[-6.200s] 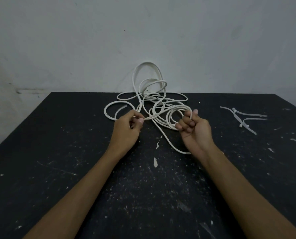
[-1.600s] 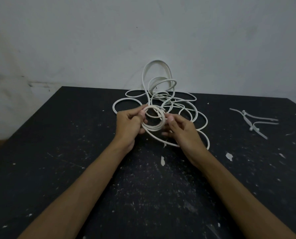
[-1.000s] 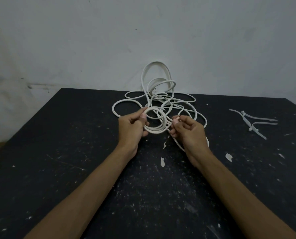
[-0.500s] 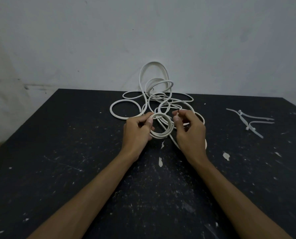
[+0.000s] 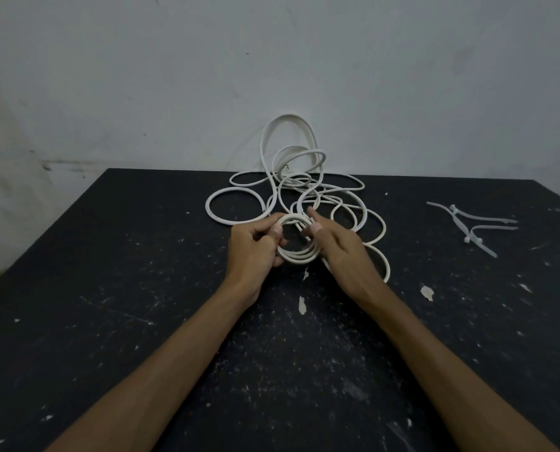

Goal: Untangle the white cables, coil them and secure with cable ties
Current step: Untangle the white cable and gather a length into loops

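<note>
A tangle of white cable (image 5: 304,177) lies at the far middle of the black table, with tall loops leaning on the wall. Just in front of it a small coil (image 5: 299,254) of several turns is held between both hands. My left hand (image 5: 254,249) pinches the coil's left side with thumb and fingers. My right hand (image 5: 337,246) grips the coil's right side, thumb on top. Loose cable runs from under the right hand back into the tangle. A few white cable ties (image 5: 471,223) lie apart at the far right.
The black table (image 5: 109,288) is speckled with white paint flecks and chips. A pale wall (image 5: 174,76) stands right behind the far edge. The table's left edge runs diagonally at the left of the view.
The coil has gained turns and tightened. My right hand has come in from the right onto the coil's side, and both hands now hold it close together.
</note>
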